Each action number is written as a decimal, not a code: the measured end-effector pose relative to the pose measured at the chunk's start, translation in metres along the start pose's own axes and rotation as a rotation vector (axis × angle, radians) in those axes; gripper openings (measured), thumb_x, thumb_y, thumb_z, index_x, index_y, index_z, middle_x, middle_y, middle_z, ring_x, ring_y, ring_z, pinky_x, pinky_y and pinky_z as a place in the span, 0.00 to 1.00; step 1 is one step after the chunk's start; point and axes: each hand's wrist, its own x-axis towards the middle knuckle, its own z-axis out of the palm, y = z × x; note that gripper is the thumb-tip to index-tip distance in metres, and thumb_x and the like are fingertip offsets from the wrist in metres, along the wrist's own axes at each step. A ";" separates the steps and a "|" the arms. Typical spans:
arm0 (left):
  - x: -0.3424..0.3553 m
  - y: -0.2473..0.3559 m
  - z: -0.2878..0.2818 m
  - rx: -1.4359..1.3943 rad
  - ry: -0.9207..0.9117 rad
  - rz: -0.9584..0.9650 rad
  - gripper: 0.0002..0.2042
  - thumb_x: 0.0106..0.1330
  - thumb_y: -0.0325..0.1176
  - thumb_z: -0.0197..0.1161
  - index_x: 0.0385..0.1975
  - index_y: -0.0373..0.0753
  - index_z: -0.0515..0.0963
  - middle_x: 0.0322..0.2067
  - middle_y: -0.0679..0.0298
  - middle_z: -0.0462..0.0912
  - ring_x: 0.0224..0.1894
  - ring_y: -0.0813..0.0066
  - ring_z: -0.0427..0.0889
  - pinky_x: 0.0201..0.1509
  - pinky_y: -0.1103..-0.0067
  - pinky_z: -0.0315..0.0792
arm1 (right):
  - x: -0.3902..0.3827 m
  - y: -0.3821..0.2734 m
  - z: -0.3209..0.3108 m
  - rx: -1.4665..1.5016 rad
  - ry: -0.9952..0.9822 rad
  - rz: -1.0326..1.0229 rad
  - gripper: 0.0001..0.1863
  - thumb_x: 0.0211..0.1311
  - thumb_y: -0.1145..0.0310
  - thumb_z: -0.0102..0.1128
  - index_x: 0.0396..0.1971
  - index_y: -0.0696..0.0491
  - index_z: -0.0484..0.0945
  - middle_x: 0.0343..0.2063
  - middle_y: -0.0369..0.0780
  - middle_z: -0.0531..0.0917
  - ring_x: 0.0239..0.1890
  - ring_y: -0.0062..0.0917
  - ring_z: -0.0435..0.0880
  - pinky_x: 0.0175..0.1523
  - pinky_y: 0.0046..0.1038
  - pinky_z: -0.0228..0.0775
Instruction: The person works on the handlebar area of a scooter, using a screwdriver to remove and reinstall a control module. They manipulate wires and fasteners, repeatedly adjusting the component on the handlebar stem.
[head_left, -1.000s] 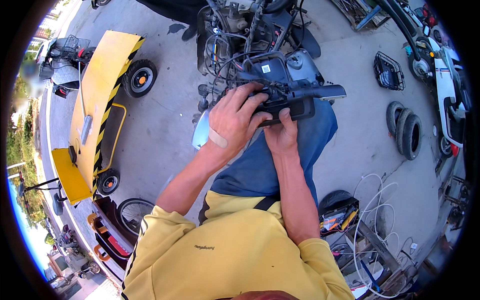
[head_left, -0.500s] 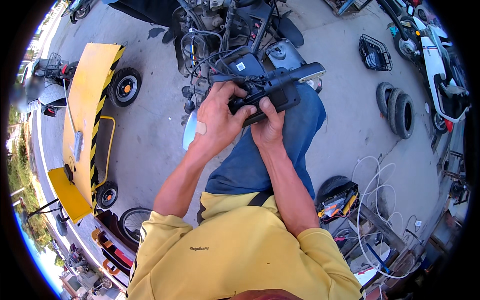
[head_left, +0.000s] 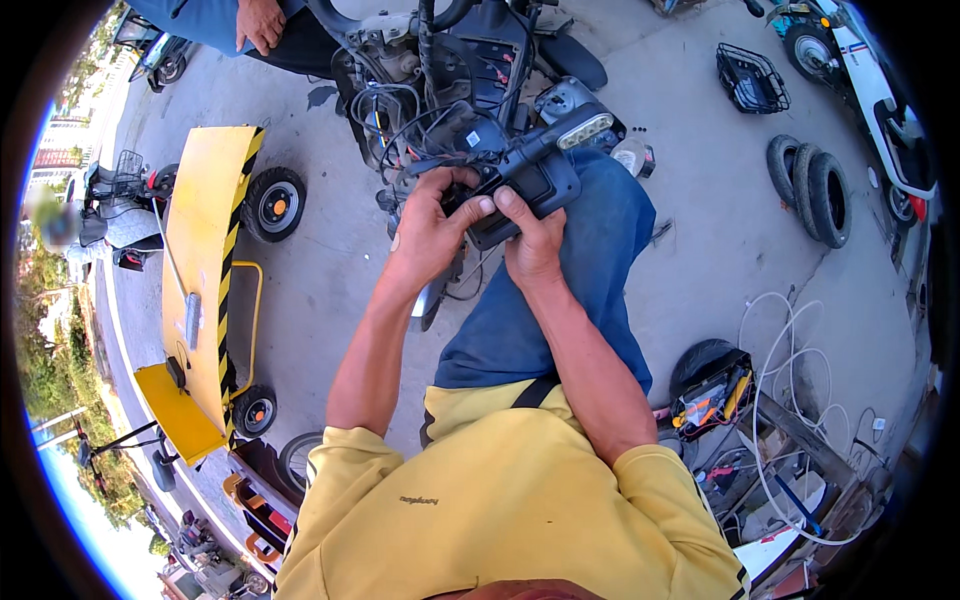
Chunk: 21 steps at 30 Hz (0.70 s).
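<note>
A black plastic housing [head_left: 535, 192] with a clear LED lamp [head_left: 585, 131] on its far right end is held over my bent knee. My left hand [head_left: 428, 232] grips its left end, fingers curled behind by the dark wires and thumb on the near edge. My right hand [head_left: 535, 245] grips the near edge, thumb on top, close to the left thumb; its other fingers are mostly hidden underneath. Just beyond stands a partly stripped scooter [head_left: 440, 70], with loose cables [head_left: 400, 105] hanging out of its front.
Another person's hand [head_left: 262, 24] rests at the top left. A yellow wheeled trailer [head_left: 200, 230] stands on the left. To the right are loose tyres [head_left: 828, 198], a black wire basket [head_left: 750, 78] and a white scooter [head_left: 880, 110]. A tool bag [head_left: 705, 400] and white hose [head_left: 765, 400] lie nearer.
The housing has tilted, so its lamp face shows more. My hands stay on it, thumbs closer together. The other person's hand has come into view at the top left as the view shifted.
</note>
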 end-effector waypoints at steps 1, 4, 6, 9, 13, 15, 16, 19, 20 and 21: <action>0.000 -0.003 -0.001 -0.015 -0.023 -0.028 0.18 0.62 0.32 0.80 0.45 0.32 0.81 0.41 0.62 0.79 0.39 0.77 0.77 0.45 0.76 0.75 | 0.000 0.001 -0.002 -0.029 -0.010 0.000 0.12 0.63 0.73 0.75 0.45 0.57 0.84 0.39 0.34 0.87 0.40 0.18 0.85 0.50 0.24 0.77; 0.003 -0.002 -0.007 -0.048 -0.093 -0.082 0.16 0.64 0.32 0.79 0.45 0.32 0.81 0.41 0.67 0.79 0.39 0.83 0.75 0.44 0.80 0.73 | 0.001 -0.002 -0.002 -0.105 -0.016 -0.015 0.12 0.63 0.74 0.76 0.45 0.58 0.85 0.39 0.33 0.88 0.40 0.17 0.86 0.48 0.23 0.78; 0.005 -0.001 -0.009 -0.063 -0.129 -0.083 0.15 0.64 0.31 0.79 0.44 0.33 0.81 0.41 0.69 0.79 0.39 0.84 0.75 0.42 0.81 0.72 | 0.001 -0.004 0.002 -0.150 0.007 -0.040 0.12 0.63 0.74 0.77 0.44 0.58 0.85 0.39 0.33 0.89 0.40 0.17 0.86 0.47 0.22 0.79; 0.007 -0.003 -0.013 -0.032 -0.156 -0.136 0.14 0.64 0.31 0.79 0.43 0.34 0.81 0.38 0.71 0.78 0.39 0.85 0.75 0.41 0.82 0.71 | -0.001 -0.007 0.008 -0.162 0.035 -0.046 0.12 0.63 0.75 0.77 0.44 0.58 0.86 0.38 0.33 0.89 0.39 0.16 0.87 0.46 0.22 0.80; 0.010 -0.005 -0.011 -0.032 -0.176 -0.104 0.14 0.64 0.31 0.79 0.41 0.34 0.80 0.37 0.72 0.77 0.39 0.85 0.74 0.41 0.82 0.70 | 0.000 -0.007 0.007 -0.155 0.038 -0.070 0.11 0.64 0.74 0.76 0.43 0.59 0.86 0.38 0.33 0.89 0.38 0.16 0.86 0.46 0.22 0.80; 0.008 -0.008 -0.009 -0.025 -0.150 -0.041 0.14 0.64 0.32 0.79 0.40 0.34 0.79 0.37 0.71 0.77 0.38 0.85 0.74 0.41 0.82 0.70 | 0.001 -0.004 0.005 -0.141 0.035 -0.076 0.10 0.64 0.74 0.76 0.43 0.58 0.86 0.38 0.33 0.89 0.38 0.16 0.86 0.46 0.21 0.79; 0.007 -0.007 -0.009 0.035 -0.138 -0.024 0.15 0.64 0.32 0.79 0.40 0.34 0.79 0.37 0.71 0.77 0.38 0.84 0.73 0.41 0.82 0.69 | 0.000 -0.003 0.005 -0.129 0.035 -0.078 0.10 0.65 0.74 0.75 0.43 0.58 0.86 0.37 0.33 0.89 0.37 0.16 0.86 0.45 0.21 0.79; 0.007 -0.007 -0.001 0.116 -0.105 0.012 0.17 0.63 0.35 0.80 0.41 0.33 0.79 0.38 0.66 0.77 0.39 0.79 0.73 0.43 0.78 0.69 | 0.001 -0.001 0.000 -0.127 0.041 -0.087 0.10 0.66 0.73 0.75 0.43 0.58 0.85 0.37 0.33 0.89 0.36 0.16 0.85 0.44 0.21 0.78; 0.011 -0.009 0.001 0.092 -0.084 0.013 0.19 0.61 0.37 0.81 0.41 0.32 0.79 0.38 0.62 0.76 0.40 0.74 0.74 0.44 0.75 0.70 | 0.005 0.000 0.000 -0.133 0.036 -0.087 0.10 0.66 0.72 0.74 0.43 0.58 0.85 0.37 0.33 0.88 0.36 0.16 0.85 0.44 0.22 0.78; 0.012 -0.010 0.003 0.068 -0.062 0.015 0.21 0.59 0.39 0.81 0.42 0.32 0.79 0.39 0.58 0.76 0.41 0.69 0.74 0.46 0.71 0.71 | 0.007 0.001 -0.001 -0.139 0.030 -0.086 0.10 0.66 0.72 0.74 0.44 0.58 0.85 0.37 0.33 0.88 0.36 0.16 0.85 0.44 0.22 0.78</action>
